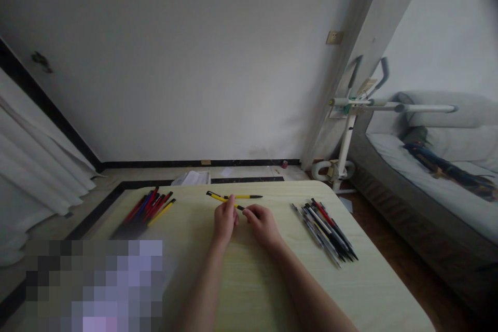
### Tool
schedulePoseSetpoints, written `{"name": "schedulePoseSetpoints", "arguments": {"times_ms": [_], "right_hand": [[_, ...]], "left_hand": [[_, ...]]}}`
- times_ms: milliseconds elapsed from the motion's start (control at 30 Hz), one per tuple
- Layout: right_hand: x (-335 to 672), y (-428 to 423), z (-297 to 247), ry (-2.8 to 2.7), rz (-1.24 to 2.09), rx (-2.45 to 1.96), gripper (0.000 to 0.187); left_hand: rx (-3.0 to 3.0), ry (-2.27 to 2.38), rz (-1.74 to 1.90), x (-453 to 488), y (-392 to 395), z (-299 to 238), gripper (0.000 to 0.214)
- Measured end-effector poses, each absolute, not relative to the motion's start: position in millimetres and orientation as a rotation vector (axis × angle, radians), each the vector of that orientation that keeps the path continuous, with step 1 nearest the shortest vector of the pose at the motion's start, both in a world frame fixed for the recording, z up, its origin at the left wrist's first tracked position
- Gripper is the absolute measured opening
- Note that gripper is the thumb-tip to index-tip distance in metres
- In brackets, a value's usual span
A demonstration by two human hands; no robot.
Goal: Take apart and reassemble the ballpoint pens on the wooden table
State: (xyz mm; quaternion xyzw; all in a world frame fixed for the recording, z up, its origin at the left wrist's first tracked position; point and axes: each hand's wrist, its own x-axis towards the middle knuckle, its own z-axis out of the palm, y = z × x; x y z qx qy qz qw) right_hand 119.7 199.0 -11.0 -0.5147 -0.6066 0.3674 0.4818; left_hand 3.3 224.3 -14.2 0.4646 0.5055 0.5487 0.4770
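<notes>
View from a head camera looking down a pale wooden table (249, 280) in a bare room with a white wall. Two bare forearms reach forward from the bottom edge and the hands meet at the table's middle, almost touching each other. The left hand (224, 220) is curled shut around a yellow pen (216, 197), with the thumb raised over the barrel. The right hand (262, 223) is loosely closed, and its fingertips seem to pinch the pen's dark near end, though the hands are small in the picture and the exact grip is hard to make out. The pen's long axis runs on a slant: its dark end sits between the two hands, and its yellow barrel points away from the person and to the left, sticking out past the left hand. The left hand is therefore the nearer to the barrel, and the right the nearer to the dark tip. Just beyond the hands a second yellow pen (249, 196) lies flat on the table, running left to right, apart from both hands. Well to the left lies a pile of red, blue and yellow pens (150, 206); well to the right lies a pile of black, grey and red pens (324, 228). A grey sofa (428, 166) stands at the far right.
</notes>
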Motion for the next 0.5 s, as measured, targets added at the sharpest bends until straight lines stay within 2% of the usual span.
{"name": "schedulePoseSetpoints", "arguments": {"times_ms": [333, 500], "right_hand": [[121.1, 202.3, -10.9, -1.337, 1.003, -1.263, 0.026], [121.4, 199.5, -6.4, -1.370, 0.997, -1.282, 0.042]], "left_hand": [[1.142, 1.242, 1.319, 1.5, 224.2, -15.3, 0.049], [1.116, 1.249, 1.339, 2.3, 223.3, -13.4, 0.049]]}}
